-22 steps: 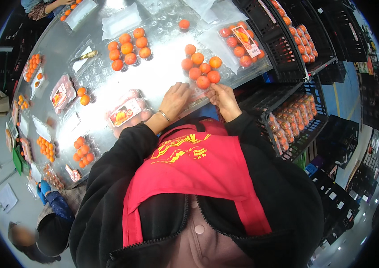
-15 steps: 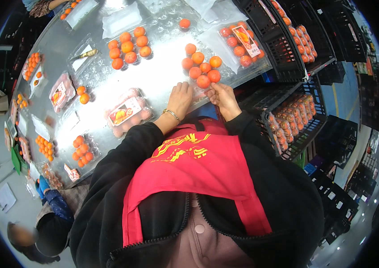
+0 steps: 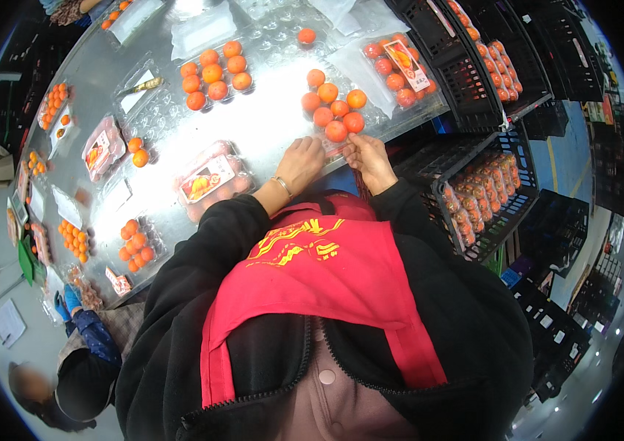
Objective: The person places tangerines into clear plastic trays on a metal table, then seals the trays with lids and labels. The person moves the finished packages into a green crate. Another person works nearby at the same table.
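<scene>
Several round orange fruits (image 3: 328,92) sit grouped near the front edge of the metal table, a little beyond my hands. My left hand (image 3: 302,163) has its fingers bent together at the table's edge, to the left of this group. Opposite it, my right hand (image 3: 369,162) pinches beside the nearest fruit. A small pinkish, see-through patch shows between the two hands; whatever the fingertips hold is too small to name. A closed clear pack (image 3: 213,178) of fruits with a printed label lies left of my left hand.
Black crates (image 3: 477,191) with packed fruit stand at the right. Beside the loose fruits lies another labelled pack (image 3: 400,70). An open tray of fruits (image 3: 213,73) sits farther back. At the lower left, another person's blue-gloved hand (image 3: 71,298) reaches to the table.
My left hand has shifted slightly right, closer to my right hand. The right hand stays by the nearest fruit. The fruits sit almost as before.
</scene>
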`<state>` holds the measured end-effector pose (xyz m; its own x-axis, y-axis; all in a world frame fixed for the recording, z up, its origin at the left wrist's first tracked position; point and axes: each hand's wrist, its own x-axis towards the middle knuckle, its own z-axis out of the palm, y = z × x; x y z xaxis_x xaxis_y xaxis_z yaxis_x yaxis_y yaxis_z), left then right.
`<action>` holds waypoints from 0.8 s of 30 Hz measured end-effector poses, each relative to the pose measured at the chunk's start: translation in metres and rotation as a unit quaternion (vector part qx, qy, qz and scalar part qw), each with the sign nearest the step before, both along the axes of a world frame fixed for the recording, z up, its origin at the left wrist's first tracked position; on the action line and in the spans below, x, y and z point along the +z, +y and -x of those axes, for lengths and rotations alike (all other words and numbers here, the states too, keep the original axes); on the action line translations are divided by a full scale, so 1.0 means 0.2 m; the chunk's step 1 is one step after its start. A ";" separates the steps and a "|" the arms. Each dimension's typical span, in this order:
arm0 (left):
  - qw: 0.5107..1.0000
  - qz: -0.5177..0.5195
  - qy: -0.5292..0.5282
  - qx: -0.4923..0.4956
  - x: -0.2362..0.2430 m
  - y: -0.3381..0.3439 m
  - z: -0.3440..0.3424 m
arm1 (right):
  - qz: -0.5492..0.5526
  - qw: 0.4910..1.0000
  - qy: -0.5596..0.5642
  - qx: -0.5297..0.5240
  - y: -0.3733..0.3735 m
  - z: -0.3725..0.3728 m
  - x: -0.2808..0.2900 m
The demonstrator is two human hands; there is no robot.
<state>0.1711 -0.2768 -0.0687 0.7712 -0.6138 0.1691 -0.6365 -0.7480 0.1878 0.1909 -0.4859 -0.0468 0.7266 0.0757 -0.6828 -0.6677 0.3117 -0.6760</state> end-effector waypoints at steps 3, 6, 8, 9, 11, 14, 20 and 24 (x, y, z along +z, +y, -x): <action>0.999 0.041 0.015 0.000 0.02 0.01 0.00 | -0.005 1.000 -0.003 0.014 -0.01 0.00 0.01; 0.996 0.062 0.066 0.007 0.03 0.03 0.00 | -0.001 1.000 -0.001 0.015 0.00 0.00 0.02; 0.994 0.077 0.074 0.012 0.04 0.03 0.00 | -0.002 1.000 -0.005 0.016 0.00 0.00 0.02; 0.994 0.089 0.063 0.016 0.04 0.03 0.00 | -0.003 1.000 -0.006 0.016 0.00 0.00 0.02; 0.994 0.096 0.045 0.019 0.03 0.02 0.00 | -0.006 1.000 -0.008 0.017 0.00 0.00 0.01; 0.996 0.071 0.050 0.012 0.01 0.02 0.00 | 0.000 1.000 -0.003 -0.002 0.00 0.00 -0.03; 0.998 0.065 0.019 -0.002 -0.01 0.06 -0.01 | 0.026 0.999 -0.033 0.031 0.00 0.02 -0.10; 0.999 0.037 0.016 0.001 -0.02 0.03 0.01 | 0.010 0.998 -0.043 0.041 -0.02 0.03 -0.10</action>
